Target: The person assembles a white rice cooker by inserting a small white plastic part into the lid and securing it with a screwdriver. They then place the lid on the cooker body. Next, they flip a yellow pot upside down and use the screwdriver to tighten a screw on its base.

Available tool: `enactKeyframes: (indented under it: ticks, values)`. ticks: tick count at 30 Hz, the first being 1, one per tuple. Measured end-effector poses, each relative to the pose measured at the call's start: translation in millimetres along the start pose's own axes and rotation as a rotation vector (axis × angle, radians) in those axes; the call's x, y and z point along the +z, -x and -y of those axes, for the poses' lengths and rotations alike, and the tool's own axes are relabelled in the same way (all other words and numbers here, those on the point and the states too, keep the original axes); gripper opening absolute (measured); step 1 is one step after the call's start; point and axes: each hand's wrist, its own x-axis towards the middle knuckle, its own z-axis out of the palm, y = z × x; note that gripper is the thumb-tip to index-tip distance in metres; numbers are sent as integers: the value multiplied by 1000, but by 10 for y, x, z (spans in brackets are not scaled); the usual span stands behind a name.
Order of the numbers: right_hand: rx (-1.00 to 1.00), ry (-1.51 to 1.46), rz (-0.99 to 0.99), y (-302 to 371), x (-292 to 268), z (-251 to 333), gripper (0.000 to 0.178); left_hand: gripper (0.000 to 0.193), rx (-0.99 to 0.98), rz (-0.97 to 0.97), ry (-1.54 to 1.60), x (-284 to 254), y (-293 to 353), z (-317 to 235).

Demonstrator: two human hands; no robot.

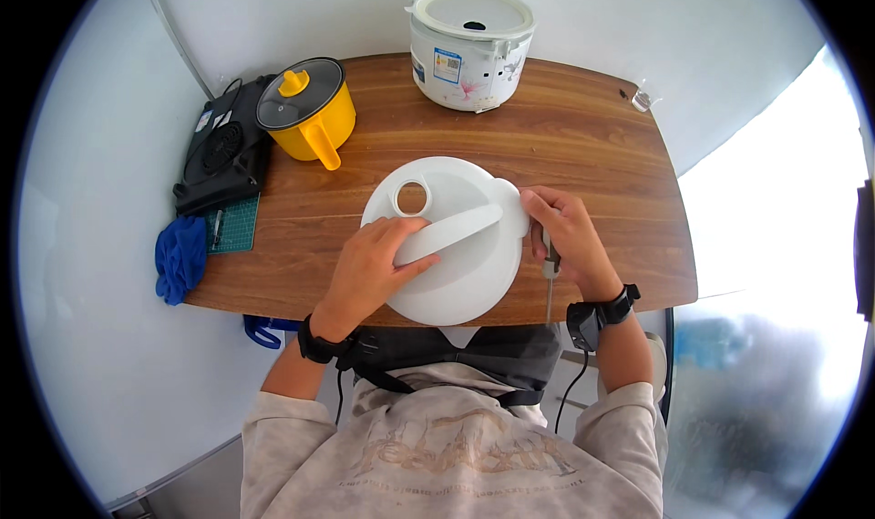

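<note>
The white lid (465, 287) is on our side of the rice cooker (467, 68), well apart from it, above the near part of the wooden table (606, 177); we cannot tell whether it rests flat or is slightly raised.

Grip, left hand (369, 262): our thumb and fingers pinch the near-left end of the handle bar (456, 231), the end farther from the rice cooker.

Grip, right hand (574, 236): our lower fingers close around the handle of a screwdriver (550, 266), its shaft pointing away from the rice cooker. Our thumb and index finger are at the lid's rounded tab (512, 211); we cannot tell whether they press on it.

Handling: we judge the lid to be moulded plastic, light and stiff, with a smooth face that may slip under a flat palm. The bar is the preferred hold; the outer rim serves as a second support. We treat the tab and the rimmed opening (395, 197), on the half nearer the rice cooker, as the more fragile areas and avoid levering there.
</note>
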Motion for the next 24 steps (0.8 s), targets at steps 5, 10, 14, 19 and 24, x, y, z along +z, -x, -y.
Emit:
enactKeyframes:
  ticks: [5, 10, 14, 19, 24]
  values:
    - [-21, -41, 7, 11, -13, -33, 32, 39, 0, 16, -15, 2, 21, 14]
    - [34, -181, 57, 55, -68, 60, 26, 35, -149, 30, 154, -31, -3, 74]
    - [24, -63, 108, 164, -51, 92, 24, 31, -206, 42, 231, -38, 12, 143]
    - [-8, 41, 96, 303, 92, 229, 24, 29, -271, 120, 345, -19, 4, 143]
    - [-67, 18, 135, 424, 296, 370, 20, 26, -254, 234, 425, -9, -44, 96]
